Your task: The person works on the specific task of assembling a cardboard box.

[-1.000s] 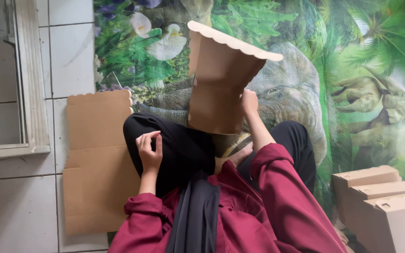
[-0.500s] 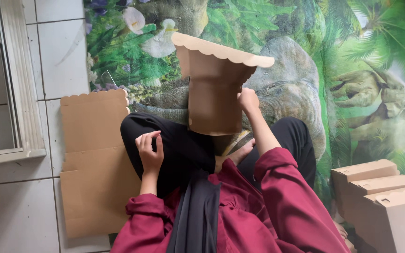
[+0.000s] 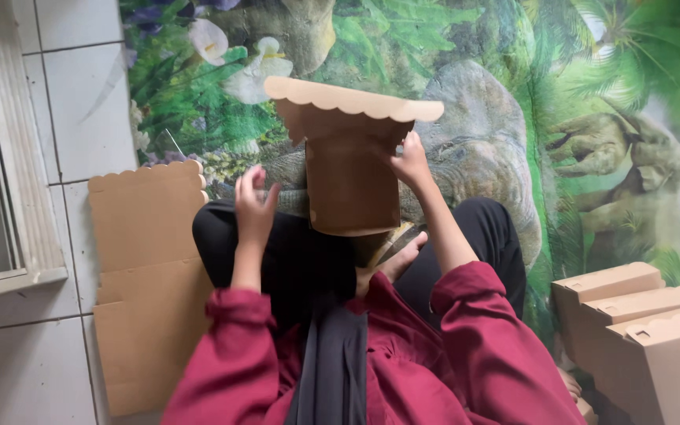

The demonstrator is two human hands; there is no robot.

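Cardboard box blank (image 3: 353,169), plain brown with a scalloped top flap, stands upright over the person's crossed legs. Right hand (image 3: 410,160) pinches its right edge; left hand (image 3: 252,206) hovers open just beside it. Flat scalloped cardboard sheets (image 3: 149,283) lie on the tiled floor (image 3: 9,362); folded boxes (image 3: 639,315) stand right.

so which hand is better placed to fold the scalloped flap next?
Probably left. The left hand is free and open beside the cardboard box blank; the right hand already grips its right edge under the flap.
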